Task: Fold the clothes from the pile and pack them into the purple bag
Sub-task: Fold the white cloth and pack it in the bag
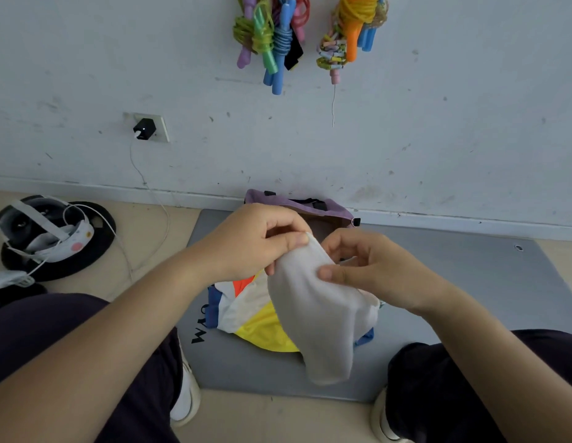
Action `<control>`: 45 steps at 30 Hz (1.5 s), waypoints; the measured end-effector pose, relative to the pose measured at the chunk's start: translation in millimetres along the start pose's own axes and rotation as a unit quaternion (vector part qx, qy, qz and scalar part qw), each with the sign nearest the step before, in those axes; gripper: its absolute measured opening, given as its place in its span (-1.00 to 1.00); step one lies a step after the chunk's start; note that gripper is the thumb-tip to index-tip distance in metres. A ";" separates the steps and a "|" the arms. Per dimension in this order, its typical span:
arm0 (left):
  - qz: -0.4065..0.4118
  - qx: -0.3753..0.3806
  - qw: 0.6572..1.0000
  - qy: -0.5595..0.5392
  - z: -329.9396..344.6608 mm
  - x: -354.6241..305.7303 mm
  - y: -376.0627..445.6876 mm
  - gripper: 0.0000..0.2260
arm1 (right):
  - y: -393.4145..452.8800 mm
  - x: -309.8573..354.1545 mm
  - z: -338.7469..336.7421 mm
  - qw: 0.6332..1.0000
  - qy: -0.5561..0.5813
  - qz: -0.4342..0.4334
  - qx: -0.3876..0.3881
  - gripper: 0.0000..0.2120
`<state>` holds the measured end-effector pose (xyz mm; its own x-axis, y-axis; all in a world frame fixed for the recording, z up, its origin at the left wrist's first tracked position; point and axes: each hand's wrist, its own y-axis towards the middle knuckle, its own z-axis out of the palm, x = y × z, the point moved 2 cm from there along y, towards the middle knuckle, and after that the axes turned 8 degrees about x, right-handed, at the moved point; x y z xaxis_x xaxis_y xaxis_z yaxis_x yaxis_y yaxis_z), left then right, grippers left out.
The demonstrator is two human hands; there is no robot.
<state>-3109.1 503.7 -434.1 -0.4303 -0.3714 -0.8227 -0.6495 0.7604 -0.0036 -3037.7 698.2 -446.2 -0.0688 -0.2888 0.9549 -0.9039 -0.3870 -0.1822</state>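
Between the two raised hands hangs a white sock (pixel 323 318), its open cuff at the top and its toe drooping down toward the person's knees. The left hand (pixel 262 241) pinches the cuff's upper edge between thumb and curled fingers, while the right hand (pixel 371 266) presses its thumb onto the sock's near face just below that edge, with the fingers curled behind the cloth. Directly beneath both hands lies the pile: a multicoloured garment (pixel 246 310) in white, yellow, orange and blue panels, crumpled on a grey mat (pixel 470 282), with the sock partly hiding it. Just beyond the hands, against the base of the wall, sits the purple bag (pixel 297 203); its mouth appears open, though the knuckles cover most of it. Well off to the left of the left hand, a white headset (pixel 44 231) rests on a black disc (pixel 86 260), and a white cable (pixel 150 193) climbs from there to a black charger (pixel 144 128) in a wall socket. High above the hands, bundles of coloured skipping ropes (pixel 278 36) hang on the wall.
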 end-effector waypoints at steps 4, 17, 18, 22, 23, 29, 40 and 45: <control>0.003 -0.099 0.994 -0.054 -6.6 3.8 1.7 -0.85 | 4.4 -13.5 -4.8 0.991 -0.123 0.046 0.012 -0.93; -0.027 -0.061 0.998 0.019 -12.6 19.9 2.9 -0.94 | 1.9 -11.2 -29.1 0.975 -0.135 -0.013 -0.174 -0.91; -0.010 -0.092 0.996 -0.002 -15.8 18.8 2.8 -0.92 | 0.6 -10.7 -33.5 0.969 -0.153 -0.013 -0.192 -0.89; 0.042 -0.200 0.978 -0.036 -39.6 17.8 -4.9 -0.93 | -7.5 -9.2 -56.3 0.932 -0.271 0.015 -0.240 -0.84; 0.037 -0.210 0.977 -0.015 -44.2 21.0 -6.7 -0.96 | -9.3 -9.9 -61.0 0.925 -0.283 0.023 -0.251 -0.84; -0.035 -0.194 0.979 0.060 -46.3 46.0 -2.7 -0.94 | -13.0 -7.8 -66.1 0.899 -0.340 0.002 -0.275 -0.93; -0.065 -0.174 0.982 0.034 -41.0 58.0 -0.1 -0.94 | -13.5 -0.3 -59.4 0.857 -0.411 -0.042 -0.308 -0.95; -0.067 -0.189 0.979 -0.024 -45.1 61.2 -2.4 -0.73 | -13.5 -10.6 -67.4 0.879 -0.371 0.011 -0.298 -0.91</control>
<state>-3162.1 455.2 -458.8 -0.3007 -0.4222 -0.8552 -0.8879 0.4513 0.0894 -3053.2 765.5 -438.1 0.0050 -0.8679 0.4966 -0.9818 0.0901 0.1673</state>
